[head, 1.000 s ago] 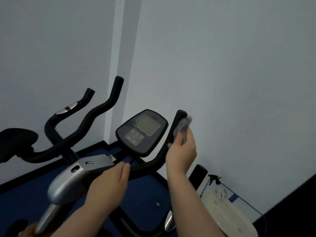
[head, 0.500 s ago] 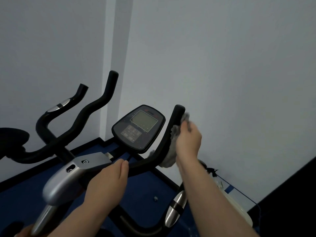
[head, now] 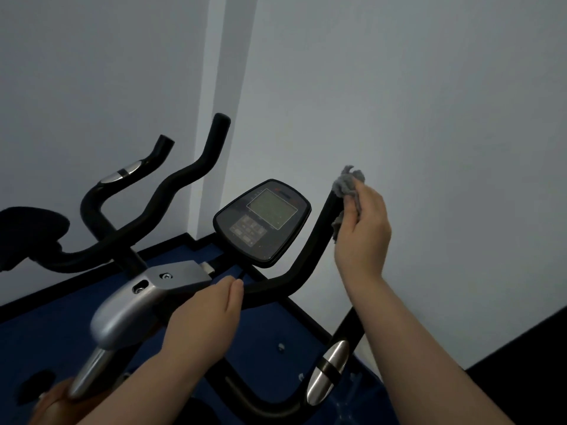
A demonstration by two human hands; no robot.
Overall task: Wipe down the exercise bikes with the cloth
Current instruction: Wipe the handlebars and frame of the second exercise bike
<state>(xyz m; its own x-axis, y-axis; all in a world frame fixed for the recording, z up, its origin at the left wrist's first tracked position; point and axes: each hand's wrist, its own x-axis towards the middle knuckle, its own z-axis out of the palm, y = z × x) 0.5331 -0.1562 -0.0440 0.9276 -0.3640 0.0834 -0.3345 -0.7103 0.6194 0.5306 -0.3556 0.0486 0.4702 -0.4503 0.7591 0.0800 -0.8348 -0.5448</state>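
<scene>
A black exercise bike fills the lower half, with a console (head: 262, 222) between curved handlebars. My right hand (head: 362, 228) holds a crumpled grey cloth (head: 346, 187) wrapped over the top of the right handlebar (head: 316, 243), covering its tip. My left hand (head: 208, 314) grips the handlebar's cross section just below the console, beside the silver stem cover (head: 129, 311). The left handlebar (head: 187, 179) rises bare towards the wall corner.
A second bike's black handlebar with a silver sensor (head: 122, 176) and a dark saddle (head: 30, 228) stand at the left. White walls meet in a corner behind. The floor (head: 46, 332) is blue with a black skirting. A lower grip with a silver sensor (head: 328, 372) sits bottom right.
My right hand has slid the cloth upwards along the right handlebar and now covers its tip. My left hand has kept its grip. The view has shifted slightly.
</scene>
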